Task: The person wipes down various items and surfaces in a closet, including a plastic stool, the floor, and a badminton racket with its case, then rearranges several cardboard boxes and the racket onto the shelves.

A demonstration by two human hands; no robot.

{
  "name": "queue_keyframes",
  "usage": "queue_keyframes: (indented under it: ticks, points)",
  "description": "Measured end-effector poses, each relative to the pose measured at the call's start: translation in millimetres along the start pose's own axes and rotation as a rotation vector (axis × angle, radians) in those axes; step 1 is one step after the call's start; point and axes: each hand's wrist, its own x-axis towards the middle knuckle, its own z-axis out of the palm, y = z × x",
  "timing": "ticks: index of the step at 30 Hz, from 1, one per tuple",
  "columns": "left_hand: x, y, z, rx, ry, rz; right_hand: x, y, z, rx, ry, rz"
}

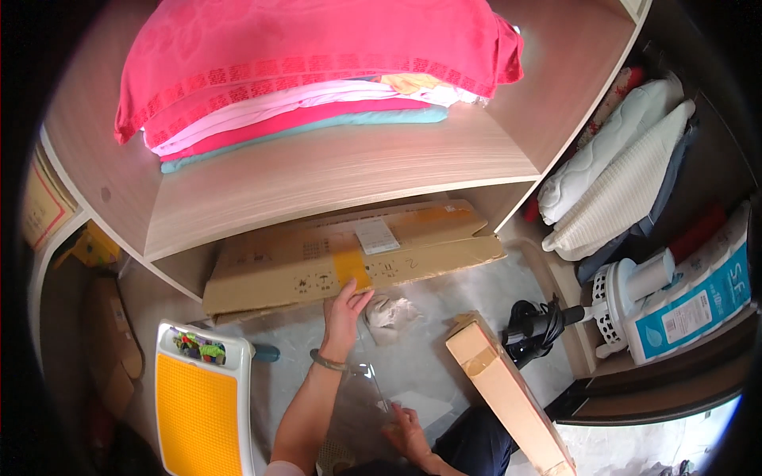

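My left hand (343,310) reaches forward to a long, flat cardboard box (286,271) in the low compartment. Its fingertips touch the box's front edge at the strip of yellow tape (350,268), with the fingers slightly apart. The box sticks out past the shelf above and bears printed symbols and a white label (377,235). Lower down, my right hand (408,431) has its fingers closed at the edge of a clear plastic item (372,381), whose full shape I cannot make out. A crumpled pale bundle (390,318) lies on the floor beside my left hand.
Folded bedding under a pink towel (321,41) fills the shelf above. On the left stands a white-framed board with a yellow studded face (201,410). A narrow cardboard box (506,392), a black cable (539,330) and a white perforated appliance (619,303) are at right.
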Motion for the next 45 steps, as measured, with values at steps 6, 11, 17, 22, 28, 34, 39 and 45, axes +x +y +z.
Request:
queue_keyframes:
  ticks: [6,11,17,22,28,34,39,45]
  points:
    - [-63.4,7.3,24.7,0.007,-0.032,0.03,-9.9,-30.2,-82.7,-0.037,0.214,-0.009]
    - [-101.4,6.1,-12.7,0.23,-0.119,0.185,-76.6,-26.9,-161.1,-0.031,0.691,0.088]
    - [-148.1,8.2,-7.9,0.274,-0.04,0.051,-258.2,96.4,-188.3,-0.082,1.274,0.415]
    - [-166.9,19.5,6.5,0.1,-0.102,-0.194,-309.7,131.0,-179.2,0.241,1.627,0.714]
    - [-174.5,16.4,73.3,0.205,-0.428,-0.374,-320.1,144.6,-173.6,-0.346,1.036,1.55]
    - [-164.0,-26.4,133.5,0.418,-0.528,-0.464,-264.0,66.0,-238.6,-0.518,1.442,0.557]
    - [-146.0,-44.9,163.6,0.5,-0.569,-0.416,-215.1,-7.5,-300.7,-0.25,0.959,0.048]
    - [-117.7,-86.3,153.3,0.935,-0.722,0.663,-196.1,6.9,-329.6,0.108,0.817,0.149]
